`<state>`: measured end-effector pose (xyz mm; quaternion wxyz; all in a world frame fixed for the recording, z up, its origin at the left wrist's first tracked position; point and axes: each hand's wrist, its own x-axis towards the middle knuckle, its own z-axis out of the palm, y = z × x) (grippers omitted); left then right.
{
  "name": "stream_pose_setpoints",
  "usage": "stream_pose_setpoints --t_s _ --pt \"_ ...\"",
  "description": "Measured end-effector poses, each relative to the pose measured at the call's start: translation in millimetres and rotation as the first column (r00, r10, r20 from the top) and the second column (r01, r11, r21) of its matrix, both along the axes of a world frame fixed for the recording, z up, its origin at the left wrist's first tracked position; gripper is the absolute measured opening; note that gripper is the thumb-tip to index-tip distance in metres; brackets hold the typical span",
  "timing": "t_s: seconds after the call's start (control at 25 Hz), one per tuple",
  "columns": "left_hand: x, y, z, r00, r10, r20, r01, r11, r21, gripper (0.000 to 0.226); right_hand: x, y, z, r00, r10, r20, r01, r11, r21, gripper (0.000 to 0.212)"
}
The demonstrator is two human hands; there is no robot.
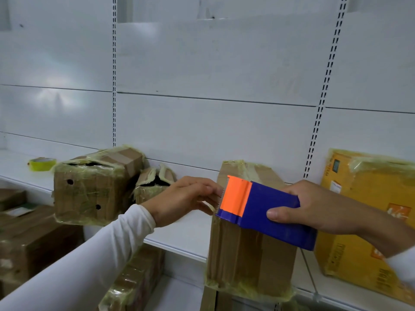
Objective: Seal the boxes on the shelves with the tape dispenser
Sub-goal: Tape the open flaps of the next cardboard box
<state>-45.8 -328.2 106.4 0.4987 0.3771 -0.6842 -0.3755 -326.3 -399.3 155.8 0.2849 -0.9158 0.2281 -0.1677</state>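
Head view: the tape dispenser (265, 212) is gripped by the right hand (314, 207), its tape end pinched by the left hand (186, 198) over a brown box (247, 254); torn boxes (94, 187) remain unsealed.

The tape dispenser (267, 212) in my right hand (318, 207) is deep blue with a bright orange front plate. My sleeves (89, 254) are white. The box (249, 250) behind the dispenser is plain brown cardboard edged in yellowish-green tape. The box on the left (89, 189) is brown with two black round holes and the same yellowish tape. The box on the right (368, 221) is yellow with orange markings. The tape roll (41, 163) is neon yellow. The shelf panels (202, 63) are white.
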Motion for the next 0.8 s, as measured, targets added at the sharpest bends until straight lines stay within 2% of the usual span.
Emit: stream_pose_setpoints --t_s 0.08,0.2,0.32,0.44,0.52,0.68,0.8 --pt "3 1 -4 1.0 -0.001 0.005 0.001 1.0 -0.009 0.027 1 0 0 1.0 -0.007 -0.02 0.007 1.0 0.001 0.043" --pt "0 1 -7 0.993 -0.016 0.118 0.025 0.997 -0.077 0.024 2 1 1 0.998 -0.02 -0.061 0.019 1.0 -0.017 0.054" --pt "-3 -1 -6 0.997 -0.008 0.078 0.016 0.994 -0.112 0.017 0 3 1 0.996 -0.033 -0.088 0.031 0.999 -0.024 0.056" --pt "-4 -4 -7 1.0 0.0 0.001 0.0 0.99 -0.142 0.015 -3 5 4 0.996 -0.03 -0.078 0.03 1.0 -0.009 0.044" --pt "-4 -7 -6 1.0 0.023 0.019 -0.019 0.986 -0.167 0.016 -2 5 7 0.996 -0.034 -0.085 0.033 0.999 -0.014 0.042" --pt "3 -12 -6 0.989 0.145 -0.009 -0.143 0.966 -0.214 0.019 -8 3 13 0.991 -0.016 -0.136 0.021 0.999 0.029 0.041" --pt "24 -12 -14 0.972 0.227 -0.056 -0.234 0.948 -0.218 0.018 -26 -1 18 0.98 -0.048 -0.191 0.057 0.998 0.04 0.052"
